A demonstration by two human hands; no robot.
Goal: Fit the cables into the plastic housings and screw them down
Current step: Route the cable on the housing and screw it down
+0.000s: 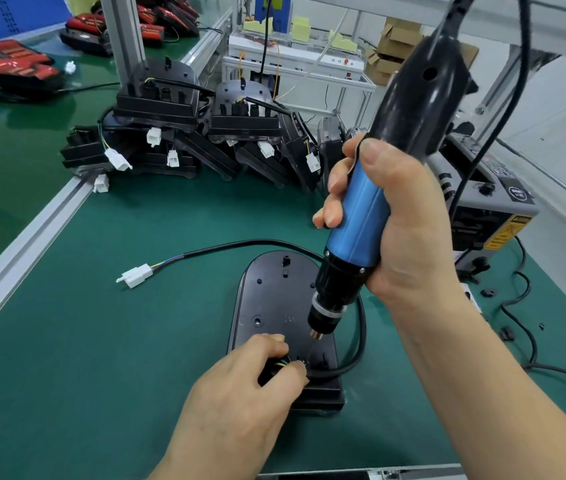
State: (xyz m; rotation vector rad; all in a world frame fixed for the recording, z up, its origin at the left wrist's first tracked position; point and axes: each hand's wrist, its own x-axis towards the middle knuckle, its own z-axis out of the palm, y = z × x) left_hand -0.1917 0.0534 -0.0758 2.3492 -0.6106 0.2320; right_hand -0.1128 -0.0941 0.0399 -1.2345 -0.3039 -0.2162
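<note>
1. Black housing (264, 299) lies lower centre on the green mat (101, 341); cable (362, 327) enters its near end.
2. Left hand (240, 382) pinches wires (279, 364) there; right hand (395, 216) clamps screwdriver (361, 216).
3. Risk: tilted bit slips, nicking wires or fingertips (274, 342).

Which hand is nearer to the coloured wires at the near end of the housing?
Left. The left hand pinches the coloured wires on the housing; the right hand is raised well above them, gripping the screwdriver.
</note>
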